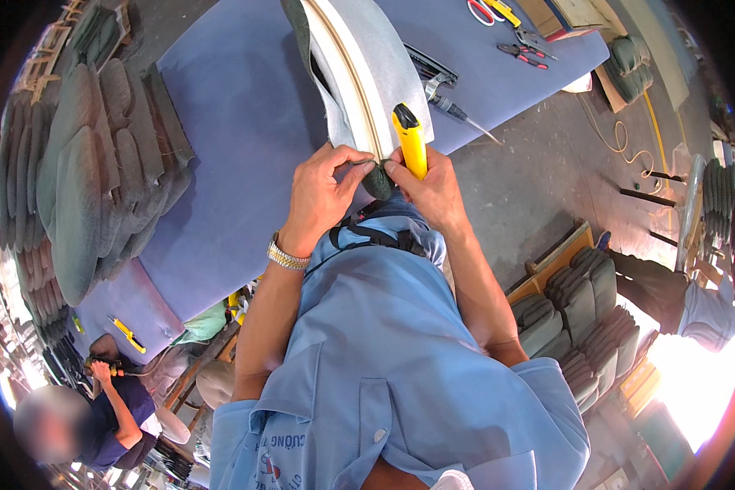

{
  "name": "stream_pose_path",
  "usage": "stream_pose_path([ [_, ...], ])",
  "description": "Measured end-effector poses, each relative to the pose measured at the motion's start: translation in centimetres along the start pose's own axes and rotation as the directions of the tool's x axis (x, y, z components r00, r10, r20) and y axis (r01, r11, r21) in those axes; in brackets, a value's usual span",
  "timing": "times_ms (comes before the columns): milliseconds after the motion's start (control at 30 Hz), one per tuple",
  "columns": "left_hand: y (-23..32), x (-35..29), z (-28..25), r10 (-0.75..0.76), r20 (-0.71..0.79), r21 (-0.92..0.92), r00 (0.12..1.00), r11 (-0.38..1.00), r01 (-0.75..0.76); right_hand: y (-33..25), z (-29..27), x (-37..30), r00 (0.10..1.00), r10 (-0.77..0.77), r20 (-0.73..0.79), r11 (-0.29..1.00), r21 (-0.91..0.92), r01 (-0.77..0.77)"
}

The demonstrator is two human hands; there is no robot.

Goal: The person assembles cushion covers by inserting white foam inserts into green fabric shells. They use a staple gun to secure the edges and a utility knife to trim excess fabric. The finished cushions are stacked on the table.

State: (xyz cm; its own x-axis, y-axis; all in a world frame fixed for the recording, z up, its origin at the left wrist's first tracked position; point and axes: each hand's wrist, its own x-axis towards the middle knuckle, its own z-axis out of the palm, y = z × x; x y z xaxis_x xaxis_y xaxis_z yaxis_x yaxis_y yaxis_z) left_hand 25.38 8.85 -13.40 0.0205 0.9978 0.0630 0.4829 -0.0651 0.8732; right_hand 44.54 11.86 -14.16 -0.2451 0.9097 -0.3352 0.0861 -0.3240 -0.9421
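Observation:
A long curved upholstery panel [390, 61] lies on the blue-covered table [237, 106], its pale underside up and a tan strip running along it. At its near end a flap of dark green fabric [377, 182] hangs over. My left hand [322, 192] pinches the flap's left edge between thumb and fingers. On the other side my right hand [433, 192] holds a yellow utility knife [412, 147] upright against the palm, black end up. Its thumb and forefinger also press on the fabric edge. Whether the blade is out cannot be seen.
A staple gun [439, 77], red-handled pliers [523, 55] and scissors [483, 11] lie on the table's far right. Stacked grey-green padded pieces [106, 171] stand at left, more cushions [580, 302] at right. A co-worker [122, 412] is at lower left.

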Motion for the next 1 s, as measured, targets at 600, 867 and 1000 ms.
stream_pose_path([
  [600, -0.2, 0.1, 0.7, -0.076, -0.061, -0.119, 0.995, 0.991, 0.068, -4.9, 0.1, 2.2, 0.915, -0.403, 0.001, 0.887, -0.249, 0.390],
  [867, 0.0, 0.0, 0.6, -0.082, -0.072, -0.089, 0.994, 0.993, 0.076, -4.5, 0.7, 3.6, 0.918, -0.394, 0.044, 0.871, -0.301, 0.388],
  [1000, 0.0, 0.1, 0.6, -0.067, -0.064, -0.063, 0.996, 0.996, 0.063, -4.2, 1.0, 4.6, 0.905, -0.424, -0.016, 0.871, -0.279, 0.404],
])
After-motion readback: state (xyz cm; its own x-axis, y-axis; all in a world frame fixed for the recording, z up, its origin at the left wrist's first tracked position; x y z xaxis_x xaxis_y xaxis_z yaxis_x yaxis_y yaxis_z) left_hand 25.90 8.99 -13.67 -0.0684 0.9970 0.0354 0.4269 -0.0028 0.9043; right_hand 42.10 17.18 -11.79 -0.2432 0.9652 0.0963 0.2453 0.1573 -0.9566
